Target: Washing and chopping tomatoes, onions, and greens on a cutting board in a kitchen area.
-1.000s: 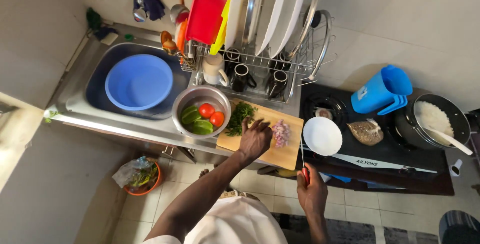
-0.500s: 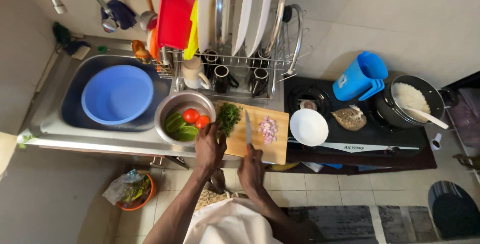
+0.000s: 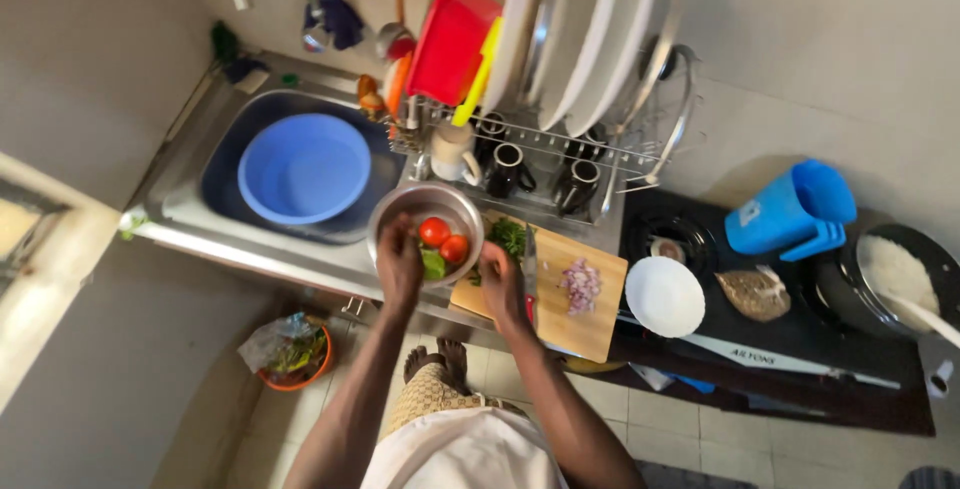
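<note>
The sink (image 3: 200, 239) fills the upper left of the frame, with a blue basin (image 3: 303, 167) in it. The rack (image 3: 560, 139) of plates and mugs stands at upper centre. A black stove (image 3: 800, 349) runs along the right, carrying a pan (image 3: 900, 274) of rice, a blue jug (image 3: 790, 211) and a white bowl (image 3: 665, 296).

At centre, the board (image 3: 590, 324) lies between sink and stove, and the metal bowl (image 3: 425, 197) sits touching its left end.

The left hand (image 3: 400, 264) is at the bowl's near-left rim. Its fingers curl down inside, over a green piece (image 3: 433, 265) and just beside two tomatoes (image 3: 445, 239). Whether they have closed on anything cannot be told.

The right hand (image 3: 500, 289) rests palm down on the left part of the board, fingers loosely bent. The knife (image 3: 530, 259) lies along its right edge, blade pointing toward the rack. The hand hides the handle, so I cannot tell if it has a grip.

Greens (image 3: 508, 237) lie at the board's far left corner. Chopped onion (image 3: 580, 284) is heaped mid-board.

This looks like the picking step, with one vegetable being chosen from the bowl for the board. Moving it across would need a firm pinch on a round, slippery thing and a short carry rightward. It should land on the bare wood between greens and onion, clear of the blade.
</note>
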